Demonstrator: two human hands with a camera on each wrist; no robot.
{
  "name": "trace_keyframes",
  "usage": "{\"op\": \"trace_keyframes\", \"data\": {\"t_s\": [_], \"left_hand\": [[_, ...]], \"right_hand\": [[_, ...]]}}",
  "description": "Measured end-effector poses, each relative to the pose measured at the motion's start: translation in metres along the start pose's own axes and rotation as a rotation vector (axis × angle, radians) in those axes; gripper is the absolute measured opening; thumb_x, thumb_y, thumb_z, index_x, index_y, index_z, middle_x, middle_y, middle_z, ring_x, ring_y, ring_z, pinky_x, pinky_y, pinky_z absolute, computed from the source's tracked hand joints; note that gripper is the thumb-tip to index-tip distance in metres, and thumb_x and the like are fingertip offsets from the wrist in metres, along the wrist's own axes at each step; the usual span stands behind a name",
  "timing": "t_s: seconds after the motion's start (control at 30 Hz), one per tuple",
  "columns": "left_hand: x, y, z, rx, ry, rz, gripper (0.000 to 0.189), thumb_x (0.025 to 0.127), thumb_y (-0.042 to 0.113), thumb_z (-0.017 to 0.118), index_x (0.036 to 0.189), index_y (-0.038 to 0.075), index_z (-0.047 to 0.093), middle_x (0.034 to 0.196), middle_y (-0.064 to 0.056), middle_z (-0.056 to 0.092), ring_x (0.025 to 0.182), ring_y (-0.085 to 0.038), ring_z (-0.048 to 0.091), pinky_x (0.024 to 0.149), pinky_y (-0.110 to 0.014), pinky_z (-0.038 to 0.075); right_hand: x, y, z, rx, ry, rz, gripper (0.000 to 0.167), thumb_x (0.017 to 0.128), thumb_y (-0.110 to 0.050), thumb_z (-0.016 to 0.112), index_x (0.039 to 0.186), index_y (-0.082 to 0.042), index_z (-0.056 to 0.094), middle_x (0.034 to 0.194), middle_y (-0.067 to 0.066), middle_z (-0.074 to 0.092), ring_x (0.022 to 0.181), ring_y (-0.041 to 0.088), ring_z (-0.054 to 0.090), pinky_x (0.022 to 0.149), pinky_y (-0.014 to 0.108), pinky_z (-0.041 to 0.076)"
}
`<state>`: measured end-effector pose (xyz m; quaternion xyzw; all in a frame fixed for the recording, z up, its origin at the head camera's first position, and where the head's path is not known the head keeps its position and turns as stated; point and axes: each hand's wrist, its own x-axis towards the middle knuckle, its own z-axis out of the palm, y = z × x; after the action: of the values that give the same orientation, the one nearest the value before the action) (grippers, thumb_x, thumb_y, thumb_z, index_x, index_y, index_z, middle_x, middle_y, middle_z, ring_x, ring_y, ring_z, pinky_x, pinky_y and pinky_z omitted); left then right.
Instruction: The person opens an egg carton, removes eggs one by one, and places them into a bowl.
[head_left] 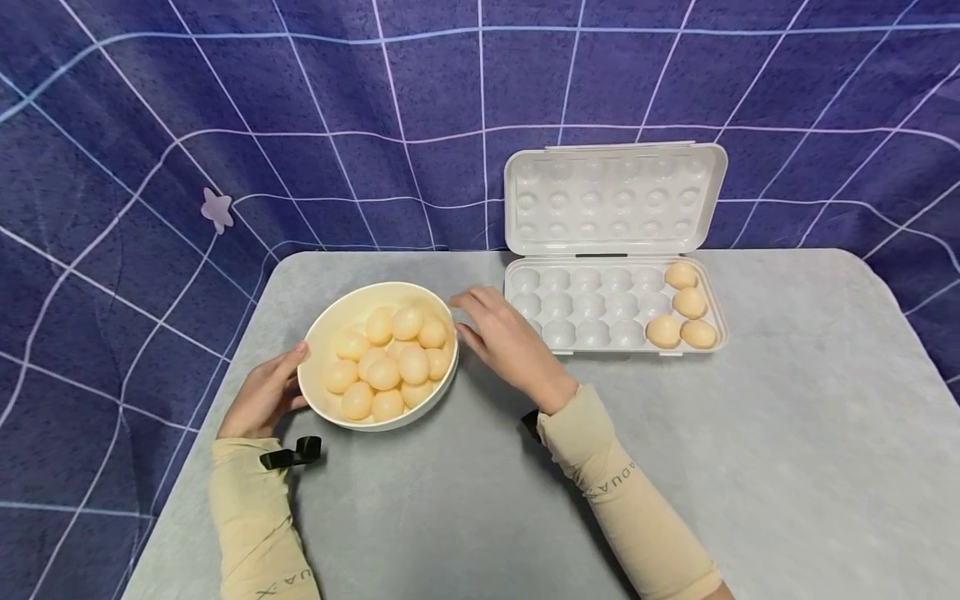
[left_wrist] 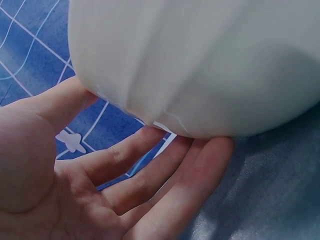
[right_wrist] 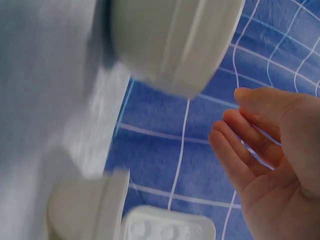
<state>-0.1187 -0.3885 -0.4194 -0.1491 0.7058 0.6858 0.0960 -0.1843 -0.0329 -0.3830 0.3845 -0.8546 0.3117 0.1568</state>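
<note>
A cream bowl (head_left: 315, 379) full of pale eggs (head_left: 384, 374) stands on the left part of the table. My left hand (head_left: 262, 392) holds its left side, thumb at the rim and fingertips against the outer wall; the left wrist view shows these fingers (left_wrist: 200, 175) on the ribbed bowl wall (left_wrist: 195, 65). Close by the bowl's right rim is my right hand (head_left: 506, 337), fingers loosely bent. In the right wrist view this hand (right_wrist: 265, 155) has nothing between thumb and fingers. A white egg box (head_left: 564, 354) lies with several brown eggs (head_left: 681, 276) in its right end.
The egg box's lid (head_left: 615, 200) stands raised against the blue curtain (head_left: 420, 92) with its grid of pale lines. Hollows without eggs fill the box's left and middle. Grey tabletop (head_left: 420, 508) stretches in front of bowl and box.
</note>
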Motion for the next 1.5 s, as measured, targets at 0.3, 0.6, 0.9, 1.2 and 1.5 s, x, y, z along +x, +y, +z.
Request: {"op": "trace_keyframes", "data": {"t_s": [0.3, 0.6, 0.9, 1.2, 1.5], "left_hand": [[0.000, -0.001, -0.003, -0.022, -0.023, 0.001, 0.065, 0.104, 0.037, 0.052, 0.146, -0.007, 0.030, 0.096, 0.012, 0.070, 0.086, -0.002, 0.068, 0.070, -0.025, 0.061], [0.001, -0.001, -0.002, -0.009, -0.020, -0.008, 0.075, 0.104, 0.038, 0.051, 0.151, -0.011, 0.019, 0.095, 0.015, 0.070, 0.085, -0.001, 0.068, 0.069, -0.025, 0.060], [0.001, -0.001, -0.001, -0.009, -0.028, 0.000, 0.075, 0.104, 0.037, 0.051, 0.151, -0.011, 0.018, 0.096, 0.015, 0.069, 0.086, -0.001, 0.067, 0.070, -0.025, 0.060], [-0.001, -0.004, -0.001, -0.017, -0.028, 0.001, 0.073, 0.105, 0.036, 0.049, 0.151, -0.011, 0.017, 0.095, 0.015, 0.070, 0.086, -0.002, 0.068, 0.070, -0.025, 0.060], [0.001, -0.003, 0.000, -0.012, -0.028, 0.018, 0.065, 0.105, 0.035, 0.050, 0.147, -0.009, 0.026, 0.095, 0.013, 0.071, 0.086, -0.002, 0.068, 0.070, -0.026, 0.060]], "right_hand": [[-0.021, 0.018, -0.028, -0.049, 0.018, 0.050, 0.029, 0.096, -0.008, 0.065, 0.124, -0.002, 0.060, 0.118, 0.008, 0.064, 0.112, 0.023, 0.057, 0.100, 0.033, 0.048], [-0.049, 0.030, -0.056, -0.065, 0.021, 0.147, 0.031, 0.097, -0.012, 0.065, 0.125, -0.001, 0.060, 0.119, 0.011, 0.063, 0.114, 0.027, 0.056, 0.102, 0.038, 0.047], [-0.069, 0.053, -0.070, -0.098, 0.044, 0.201, 0.034, 0.095, -0.014, 0.069, 0.124, 0.001, 0.059, 0.118, 0.014, 0.062, 0.113, 0.030, 0.057, 0.100, 0.041, 0.048], [-0.081, 0.067, -0.087, -0.122, -0.015, 0.298, 0.048, 0.092, -0.014, 0.073, 0.131, 0.003, 0.052, 0.119, 0.019, 0.060, 0.113, 0.035, 0.055, 0.097, 0.048, 0.049], [-0.090, 0.079, -0.103, -0.155, -0.049, 0.415, 0.052, 0.089, -0.017, 0.075, 0.131, 0.004, 0.053, 0.123, 0.022, 0.058, 0.115, 0.039, 0.052, 0.096, 0.053, 0.047]]}}
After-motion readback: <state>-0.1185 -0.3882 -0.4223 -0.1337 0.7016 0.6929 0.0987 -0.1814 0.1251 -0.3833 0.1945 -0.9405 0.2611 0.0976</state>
